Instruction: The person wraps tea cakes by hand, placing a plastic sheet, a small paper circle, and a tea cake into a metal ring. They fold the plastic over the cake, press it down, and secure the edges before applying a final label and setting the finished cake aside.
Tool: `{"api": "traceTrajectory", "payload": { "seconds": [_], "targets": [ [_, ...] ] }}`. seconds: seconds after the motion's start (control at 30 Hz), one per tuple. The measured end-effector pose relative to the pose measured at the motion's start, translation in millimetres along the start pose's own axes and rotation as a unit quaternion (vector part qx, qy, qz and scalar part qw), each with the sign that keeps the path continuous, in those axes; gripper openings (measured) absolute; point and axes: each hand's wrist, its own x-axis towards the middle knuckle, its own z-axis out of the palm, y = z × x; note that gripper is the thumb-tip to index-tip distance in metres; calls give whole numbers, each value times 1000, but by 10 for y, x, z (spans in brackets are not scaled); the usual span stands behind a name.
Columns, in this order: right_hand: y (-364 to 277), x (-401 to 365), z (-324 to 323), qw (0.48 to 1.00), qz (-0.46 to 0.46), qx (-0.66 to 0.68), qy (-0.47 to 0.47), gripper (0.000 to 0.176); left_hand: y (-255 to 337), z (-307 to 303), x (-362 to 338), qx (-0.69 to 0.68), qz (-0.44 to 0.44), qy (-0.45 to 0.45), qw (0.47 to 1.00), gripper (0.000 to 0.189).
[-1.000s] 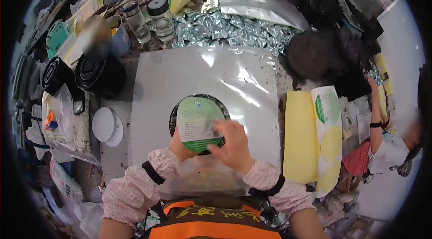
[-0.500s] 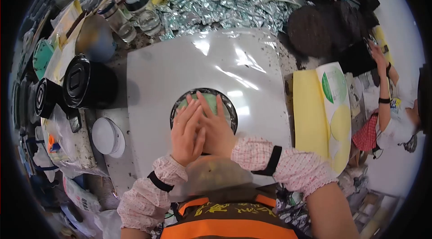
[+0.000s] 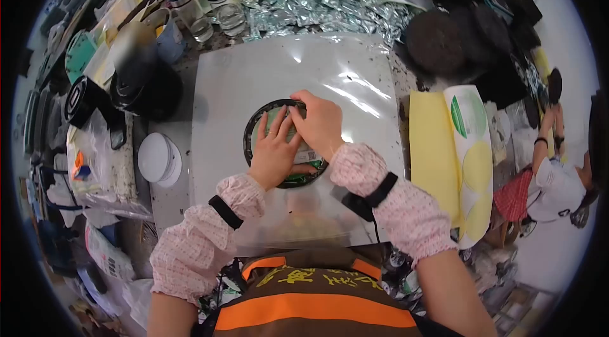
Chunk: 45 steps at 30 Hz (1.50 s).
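A round black-rimmed item [image 3: 248, 130] with a green and white label inside its rim lies on the grey sheet [image 3: 222, 83]. My left hand [image 3: 274, 154] rests flat on the label with its fingers spread. At the upper right of the rim is my right hand [image 3: 318, 123], its thumb and fingers bent together over the edge. They close on the rim there. Both hands are nearly touching each other over the label.
Foil packets [image 3: 317, 15] and two glass jars [image 3: 228, 13] lie beyond the sheet. Black tubs [image 3: 149, 90] and white round lids [image 3: 155, 158] stand left. Yellow label sheets [image 3: 434, 153] lie right; farther right is another person [image 3: 558, 188].
My hands, overlapped before, have moved apart. The right one has gone up to the rim's upper right, and the left one stays over the label, now more spread.
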Motion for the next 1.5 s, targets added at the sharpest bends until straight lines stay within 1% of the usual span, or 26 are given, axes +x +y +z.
{"api": "traceTrajectory", "payload": {
  "seconds": [0.03, 0.1, 0.13, 0.2, 0.23, 0.3, 0.33, 0.37, 0.4, 0.43, 0.47, 0.57, 0.63, 0.7, 0.77, 0.83, 0.87, 0.97, 1.03, 1.07, 1.13, 1.2, 1.3, 1.4, 1.43, 1.5],
  "targets": [
    [-109, -6, -81, 997, -60, 21, 36, 25, 17, 0, -14, 13, -3, 15, 1000, 89],
    [-302, -333, -226, 979, -160, 76, 103, 23, 56, -36, -48, -6, -46, -62, 997, 79],
    [-323, -488, -281, 970, -193, 68, 129, 23, 58, -104, -83, -65, -39, -54, 996, 63],
    [-268, -638, -431, 943, -262, 45, 199, 24, 119, -467, -297, -120, 100, 77, 985, 52],
    [-123, -676, -461, 958, -189, 85, 196, 24, 97, -576, -407, -151, 169, 135, 965, 48],
    [250, -841, -390, 971, -33, 164, 169, 24, -96, -544, -586, -219, -87, 219, 947, 42],
    [323, -939, -343, 971, 13, 188, 149, 24, -137, -472, -679, -246, -220, 254, 909, 40],
    [374, -985, -309, 968, 53, 211, 128, 23, -206, -294, -688, -335, -275, 208, 877, 40],
    [390, -1003, -295, 963, 89, 233, 106, 23, -330, -61, -657, -419, -325, 164, 832, 39],
    [362, -1028, -286, 961, 85, 241, 103, 24, -378, -34, -619, -497, -369, 121, 776, 38],
    [315, -1053, -273, 960, 81, 250, 101, 25, -334, -86, -622, -505, -377, 130, 766, 37],
    [419, -1075, -229, 959, 76, 259, 90, 26, -760, -114, -1038, -498, -370, 184, 762, 38],
    [581, -1074, -254, 968, 98, 221, 63, 24, -1154, -527, -1582, -470, -382, 154, 781, 39],
    [669, -1112, -276, 968, 96, 223, 66, 24, -1367, -1186, -2177, -459, -416, 37, 784, 37],
    [759, -1211, -253, 963, 104, 242, 60, 30, -1528, -1674, -2833, -413, -392, -181, 801, 36],
    [755, -1271, -235, 963, 84, 243, 77, 34, -1365, -1960, -3121, -439, -457, -269, 725, 31],
    [719, -1297, -264, 964, 95, 242, 56, 40, -1322, -1939, -3209, -445, -467, -274, 714, 26],
    [633, -1398, -288, 964, 47, 260, 22, 44, -1078, -1664, -2994, -339, -327, -272, 839, 15],
    [606, -1477, -322, 991, -89, 97, -28, 41, -876, -1326, -2648, -299, -191, -196, 914, 13],
    [600, -1529, -352, 987, -153, 10, -54, 40, -838, -1186, -2501, -273, -150, -197, 930, 13],
    [647, -1642, -358, 989, -115, 42, -79, 36, -843, -966, -2261, -218, -68, -194, 954, 15],
    [608, -1783, -416, 990, -76, 70, -96, 37, -885, -882, -2281, -233, -72, -192, 951, 15],
    [399, -1982, -458, 982, -151, 66, -88, 36, -908, -904, -2308, -241, -66, -184, 951, 11],
    [33, -1935, -246, 919, -328, 80, -203, 31, -935, -903, -2234, -229, -77, -178, 954, 10],
    [-115, -1895, -116, 891, -361, 77, -263, 34, -947, -896, -2163, -221, -83, -173, 956, 11],
    [-397, -1865, 176, 874, -349, 87, -327, 31, -827, -1018, -1891, -392, -225, -32, 891, 11]
  ]
}}
